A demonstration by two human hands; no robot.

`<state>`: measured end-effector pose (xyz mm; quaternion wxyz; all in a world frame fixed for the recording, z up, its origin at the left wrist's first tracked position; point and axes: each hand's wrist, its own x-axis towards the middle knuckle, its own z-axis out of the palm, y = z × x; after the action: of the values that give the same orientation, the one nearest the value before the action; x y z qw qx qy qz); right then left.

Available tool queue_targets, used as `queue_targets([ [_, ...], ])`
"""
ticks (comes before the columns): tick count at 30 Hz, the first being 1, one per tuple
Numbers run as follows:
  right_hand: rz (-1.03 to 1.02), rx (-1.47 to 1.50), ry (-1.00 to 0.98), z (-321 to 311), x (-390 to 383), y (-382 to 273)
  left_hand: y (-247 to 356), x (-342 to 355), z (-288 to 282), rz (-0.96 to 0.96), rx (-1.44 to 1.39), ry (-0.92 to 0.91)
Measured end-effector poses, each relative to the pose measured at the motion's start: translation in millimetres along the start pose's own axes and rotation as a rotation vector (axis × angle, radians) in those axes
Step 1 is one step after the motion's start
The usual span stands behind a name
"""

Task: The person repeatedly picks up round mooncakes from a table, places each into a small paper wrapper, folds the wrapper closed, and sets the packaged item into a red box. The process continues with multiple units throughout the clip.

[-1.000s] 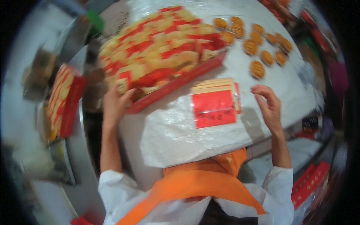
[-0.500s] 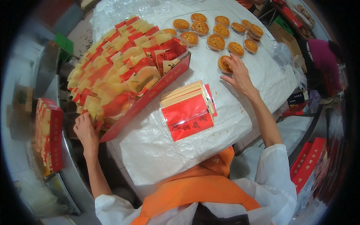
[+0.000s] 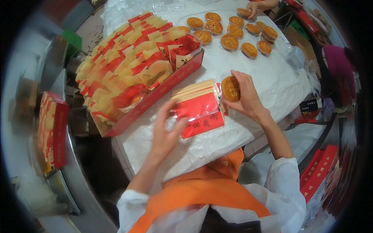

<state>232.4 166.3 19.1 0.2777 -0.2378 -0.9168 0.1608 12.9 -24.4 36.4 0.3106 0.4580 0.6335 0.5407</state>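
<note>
My right hand grips a round golden-brown pastry, thumb and fingers around its sides, just above the right edge of a stack of red and cream flat packets. Over that stack's left side is my left hand, slightly blurred, open, with fingers apart and nothing visible in them. A long red box full of upright red and cream wrapped packages lies at left on the white covered table. Several more pastries in clear trays sit toward the back right.
A co-worker's hand touches a pastry at the far edge. A second red box is on a metal counter at left. Green crates, a cardboard box, a person in purple and red flat boxes surround the table.
My left hand has left the big box's corner and moved right over the packet stack. My right hand has picked up a pastry and drawn it nearer. A co-worker's hand has appeared at the back.
</note>
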Motion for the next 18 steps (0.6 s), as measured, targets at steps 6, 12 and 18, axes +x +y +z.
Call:
queue_targets([
  [6, -0.176, -0.03, -0.101, -19, -11, -66, 7, 32, 74, -0.371, -0.663, -0.344],
  [12, -0.449, -0.366, 0.079, -13, -36, -59, 0, 27, 77, -0.431, -0.692, -0.264],
  [18, -0.028, -0.084, 0.114, -17, -54, -29, -25, 23, 80, -0.23, -0.126, -0.221],
])
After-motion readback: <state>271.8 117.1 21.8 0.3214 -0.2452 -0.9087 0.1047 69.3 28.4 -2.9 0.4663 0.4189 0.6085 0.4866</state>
